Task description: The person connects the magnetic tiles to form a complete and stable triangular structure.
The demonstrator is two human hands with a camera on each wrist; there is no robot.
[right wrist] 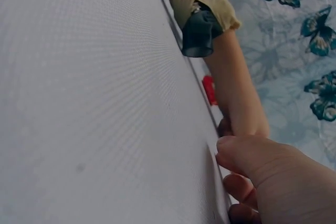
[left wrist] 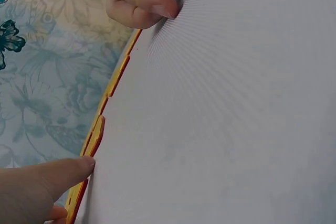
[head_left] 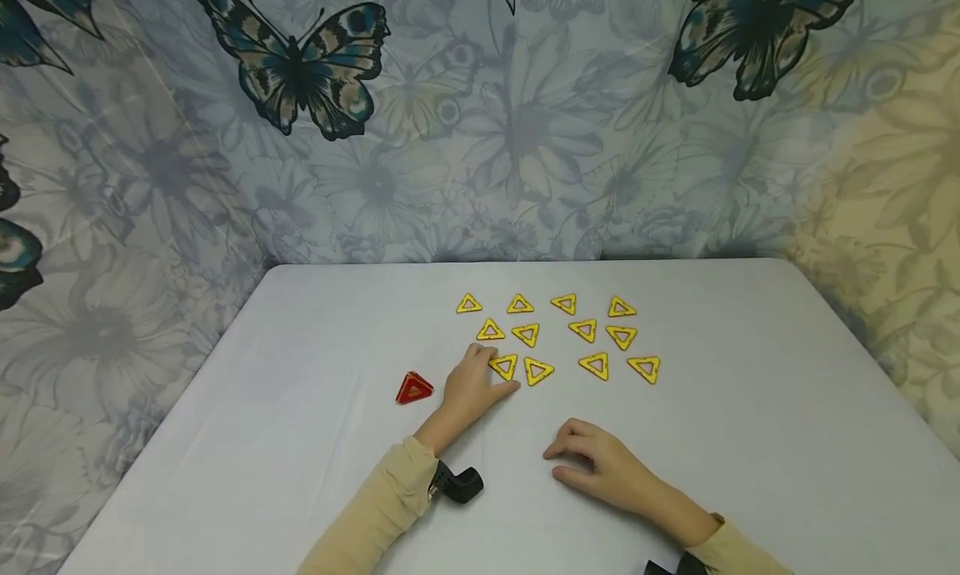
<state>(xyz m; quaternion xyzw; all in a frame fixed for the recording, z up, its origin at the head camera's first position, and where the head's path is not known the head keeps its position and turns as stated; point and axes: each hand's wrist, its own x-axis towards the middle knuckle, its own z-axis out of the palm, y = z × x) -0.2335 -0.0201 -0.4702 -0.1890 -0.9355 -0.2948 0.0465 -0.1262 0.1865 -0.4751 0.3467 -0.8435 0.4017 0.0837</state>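
Note:
Yellow triangular frames (head_left: 594,366) lie in rows on a white table. My left hand (head_left: 471,385) rests at the left end of the nearest row, its fingers and straight thumb around one yellow triangle (head_left: 503,357). In the left wrist view, the thumb of that left hand (left wrist: 31,190) touches down beside the yellow pieces (left wrist: 96,137); the other fingers are mostly hidden. Loosely curled, my right hand (head_left: 603,462) hovers or rests nearer the front with nothing in it. A red triangular piece (head_left: 414,387), thicker than the yellow ones, lies left of my left hand.
The white table (head_left: 300,333) backs onto a cloth wall (head_left: 525,183) printed with flowers and butterflies. Each wrist carries a black camera (head_left: 459,483). More yellow triangles (head_left: 621,307) lie toward the back and right.

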